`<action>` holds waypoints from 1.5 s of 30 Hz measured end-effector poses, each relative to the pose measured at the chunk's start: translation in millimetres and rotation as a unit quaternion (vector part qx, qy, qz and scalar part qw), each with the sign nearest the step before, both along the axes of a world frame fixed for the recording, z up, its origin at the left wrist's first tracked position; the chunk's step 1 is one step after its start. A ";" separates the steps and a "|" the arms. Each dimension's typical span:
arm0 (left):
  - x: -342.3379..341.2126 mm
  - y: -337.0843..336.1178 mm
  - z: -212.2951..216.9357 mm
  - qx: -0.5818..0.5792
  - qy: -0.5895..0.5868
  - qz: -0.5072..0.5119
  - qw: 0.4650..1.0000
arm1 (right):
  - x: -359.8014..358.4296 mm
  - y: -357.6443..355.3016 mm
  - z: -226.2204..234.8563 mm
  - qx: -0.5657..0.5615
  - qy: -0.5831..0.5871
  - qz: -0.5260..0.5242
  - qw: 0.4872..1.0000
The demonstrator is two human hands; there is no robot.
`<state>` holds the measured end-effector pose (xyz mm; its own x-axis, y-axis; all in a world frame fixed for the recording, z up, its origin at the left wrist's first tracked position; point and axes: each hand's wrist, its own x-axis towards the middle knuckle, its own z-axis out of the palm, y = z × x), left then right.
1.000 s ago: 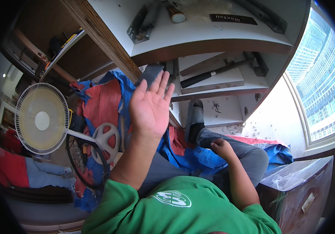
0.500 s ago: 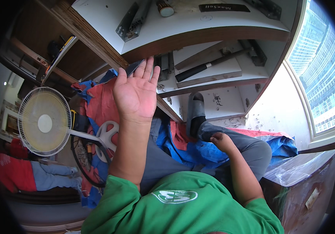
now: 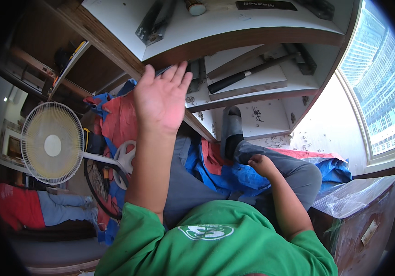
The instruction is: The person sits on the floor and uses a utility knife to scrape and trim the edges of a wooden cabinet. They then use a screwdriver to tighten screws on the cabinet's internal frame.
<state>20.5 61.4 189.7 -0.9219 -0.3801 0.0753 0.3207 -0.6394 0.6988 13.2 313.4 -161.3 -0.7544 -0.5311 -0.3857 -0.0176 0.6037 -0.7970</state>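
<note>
My left hand is raised at the cabinet, palm toward me and fingers stretched out and slightly apart. Its fingertips reach the cabinet's brown edge. Behind the fingers shows a sliver of a dark grey-blue sheet; whether it is pinched I cannot tell. Low by my bent leg, my right hand rests with its fingers curled; anything inside them is hidden. On the middle shelf, a long tool with a black handle lies across a pale board.
A white fan lies sideways at left, above a person in a red shirt. Red and blue tarpaulin spreads under my legs. My sandalled foot stands against the lower cabinet. A plastic-wrapped box is at right, below a window.
My left hand has shifted slightly upward and tilted, its fingertips now higher against the cabinet edge. Less of the dark sheet shows behind them. The right hand stays nearly still.
</note>
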 end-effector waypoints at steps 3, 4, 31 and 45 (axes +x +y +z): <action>-6.0 1.8 -0.7 -0.003 -0.001 -0.005 1.000 | 0.0 -0.4 -2.7 0.002 -0.008 -0.001 1.000; -5.0 1.6 0.1 0.006 -0.002 -0.005 1.000 | -0.2 -0.3 -3.5 0.003 -0.014 -0.007 1.000; 3.0 18.8 17.3 0.080 -0.011 -0.035 0.996 | -8.2 -1.9 -16.6 -0.026 -0.034 -0.074 0.996; -78.2 142.3 3.2 0.071 0.021 -0.168 0.983 | -11.6 0.4 -17.0 -0.046 -0.055 -0.105 0.992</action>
